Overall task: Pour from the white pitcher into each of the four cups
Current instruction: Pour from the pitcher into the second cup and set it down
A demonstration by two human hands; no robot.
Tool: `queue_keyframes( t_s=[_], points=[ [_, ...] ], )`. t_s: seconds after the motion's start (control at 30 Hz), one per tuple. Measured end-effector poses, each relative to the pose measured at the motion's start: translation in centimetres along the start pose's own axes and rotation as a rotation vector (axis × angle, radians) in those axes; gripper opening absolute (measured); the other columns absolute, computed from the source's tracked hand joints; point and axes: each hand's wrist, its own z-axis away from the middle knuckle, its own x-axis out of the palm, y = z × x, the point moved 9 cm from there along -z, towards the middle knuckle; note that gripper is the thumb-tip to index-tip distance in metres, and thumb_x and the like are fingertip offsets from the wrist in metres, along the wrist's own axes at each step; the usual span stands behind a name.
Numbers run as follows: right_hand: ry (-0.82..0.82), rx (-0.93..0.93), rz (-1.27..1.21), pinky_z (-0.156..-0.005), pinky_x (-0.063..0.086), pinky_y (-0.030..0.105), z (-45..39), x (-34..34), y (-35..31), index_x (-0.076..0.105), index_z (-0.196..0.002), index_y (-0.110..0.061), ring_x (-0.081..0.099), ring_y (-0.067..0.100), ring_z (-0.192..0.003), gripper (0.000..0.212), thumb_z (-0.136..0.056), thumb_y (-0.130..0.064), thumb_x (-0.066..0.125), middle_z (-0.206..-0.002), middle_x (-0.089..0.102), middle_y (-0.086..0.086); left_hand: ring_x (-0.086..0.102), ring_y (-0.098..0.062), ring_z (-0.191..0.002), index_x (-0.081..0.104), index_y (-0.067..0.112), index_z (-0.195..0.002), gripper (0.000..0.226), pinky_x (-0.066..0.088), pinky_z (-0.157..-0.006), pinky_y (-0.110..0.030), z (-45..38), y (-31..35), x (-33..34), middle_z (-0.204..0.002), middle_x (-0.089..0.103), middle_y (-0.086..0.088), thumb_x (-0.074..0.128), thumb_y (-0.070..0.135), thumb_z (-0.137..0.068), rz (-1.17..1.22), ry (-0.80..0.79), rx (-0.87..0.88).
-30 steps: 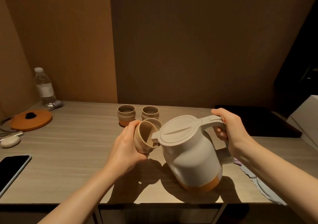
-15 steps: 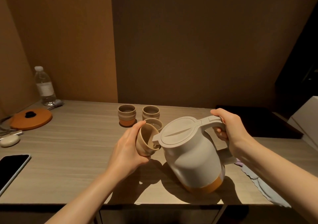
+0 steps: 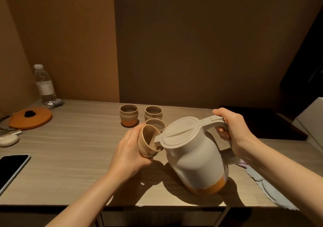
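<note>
Head camera view, looking down at a pale wood-grain tabletop (image 3: 70,157). The left hand (image 3: 129,154) is wrapped around a small beige ceramic cup (image 3: 147,142), lifted off the surface and tipped so its mouth faces right. The right hand (image 3: 234,130) is closed around the handle of a white plastic pitcher with a flat lid and an orange base band (image 3: 194,158). The pitcher leans toward the left hand, its base edge on the tabletop, and its spout reaches into the mouth of the held cup. Whether liquid is flowing cannot be made out.

Just beyond the left hand stands a second beige cup (image 3: 155,124), partly hidden by the held one. Farther back stand two more: a beige cup with an orange base (image 3: 129,115) and a plain beige cup (image 3: 153,113) to its right.

Well left of the left hand lie a black smartphone (image 3: 12,167), a round orange lid with a black knob (image 3: 30,118), and a clear plastic water bottle (image 3: 45,85). Under the right forearm lies a pale blue cloth (image 3: 262,183).
</note>
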Motion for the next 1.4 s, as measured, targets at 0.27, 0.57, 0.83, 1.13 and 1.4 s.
queue_keyframes(
  t_s=[0.27, 0.57, 0.83, 1.13, 1.4],
  points=[
    [-0.01, -0.012, 0.015, -0.047, 0.028, 0.026, -0.2, 0.2, -0.3, 0.055, -0.05, -0.013, 0.034, 0.01, -0.04, 0.047, -0.091, -0.035, 0.055, -0.045, 0.044, 0.002, 0.043, -0.003, -0.113, 0.038, 0.034, -0.136, 0.101, 0.039, -0.087, -0.022, 0.0, -0.1, -0.1, -0.128, 0.047, 0.015, 0.092, 0.022, -0.051, 0.021, 0.004, -0.013],
    [-0.021, -0.011, 0.043, -0.046, 0.028, 0.025, -0.4, 0.4, -0.5, 0.056, -0.049, -0.015, 0.035, 0.009, -0.037, 0.047, -0.091, -0.036, 0.056, -0.044, 0.045, 0.001, 0.044, -0.003, -0.111, 0.037, 0.036, -0.134, 0.1, 0.041, -0.085, -0.021, 0.2, -0.4, 0.2, -0.121, 0.043, 0.02, 0.091, 0.025, -0.051, 0.023, 0.007, -0.016],
    [-0.024, 0.003, 0.047, -0.044, 0.027, 0.023, -0.5, 0.6, -0.5, 0.055, -0.055, -0.011, 0.034, 0.009, -0.036, 0.043, -0.091, -0.035, 0.056, -0.043, 0.044, 0.001, 0.048, -0.006, -0.113, 0.036, 0.039, -0.132, 0.099, 0.044, -0.086, -0.023, 0.4, -0.7, 0.4, -0.124, 0.048, 0.016, 0.091, 0.025, -0.05, 0.06, 0.009, -0.023],
    [-0.021, 0.006, 0.057, -0.045, 0.028, 0.023, -0.6, 0.9, -0.6, 0.056, -0.055, -0.012, 0.035, 0.008, -0.037, 0.043, -0.091, -0.036, 0.056, -0.044, 0.045, 0.001, 0.05, -0.006, -0.113, 0.035, 0.04, -0.13, 0.099, 0.047, -0.086, -0.024, 0.4, -1.1, 0.5, -0.123, 0.049, 0.016, 0.091, 0.026, -0.05, 0.076, 0.014, -0.034],
    [-0.022, -0.006, 0.073, -0.046, 0.03, 0.024, -0.8, 1.0, -0.8, 0.056, -0.054, -0.013, 0.037, 0.007, -0.036, 0.045, -0.092, -0.036, 0.056, -0.044, 0.046, 0.001, 0.048, -0.006, -0.114, 0.036, 0.039, -0.131, 0.099, 0.043, -0.086, -0.021, 0.3, -1.2, 0.5, -0.125, 0.048, 0.016, 0.091, 0.025, -0.051, 0.074, 0.023, -0.043]
  ],
)
